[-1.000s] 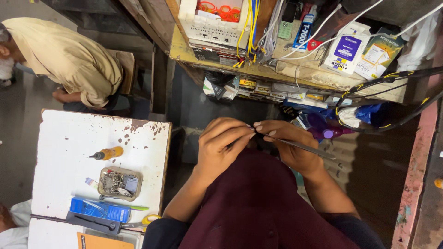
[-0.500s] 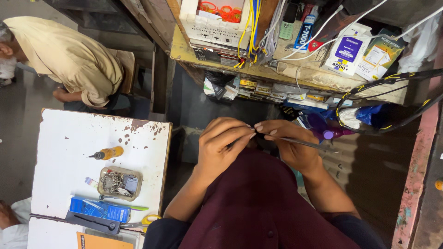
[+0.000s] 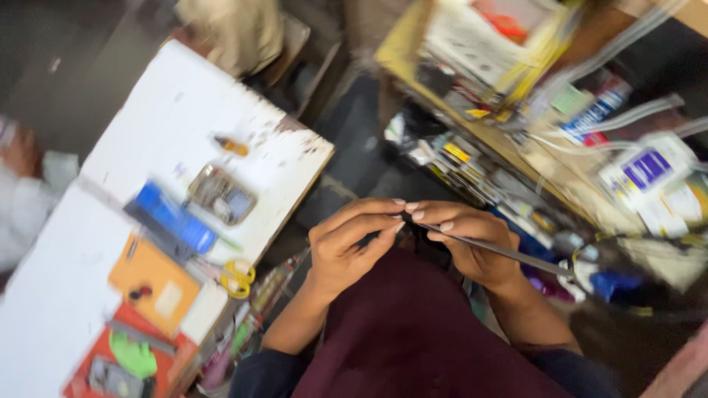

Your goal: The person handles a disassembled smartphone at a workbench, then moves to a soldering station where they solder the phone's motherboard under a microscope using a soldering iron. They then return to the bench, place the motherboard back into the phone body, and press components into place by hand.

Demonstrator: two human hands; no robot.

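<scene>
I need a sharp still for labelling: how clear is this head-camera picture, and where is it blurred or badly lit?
Head view: motion blur smears the whole picture, worst on the shelf at upper right and the far edge of the white table; the left hand, right hand and thin grey rod are the clearest parts, though soft; the floor gap between table and shelf is dark.

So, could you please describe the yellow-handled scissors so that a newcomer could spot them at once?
Start at the white table on the person's left. Follow its near edge past the blue box to the orange pad. The scissors lie at that edge, just right of the pad, and their looped yellow handles are the only ring shapes among the flat things there.
</scene>
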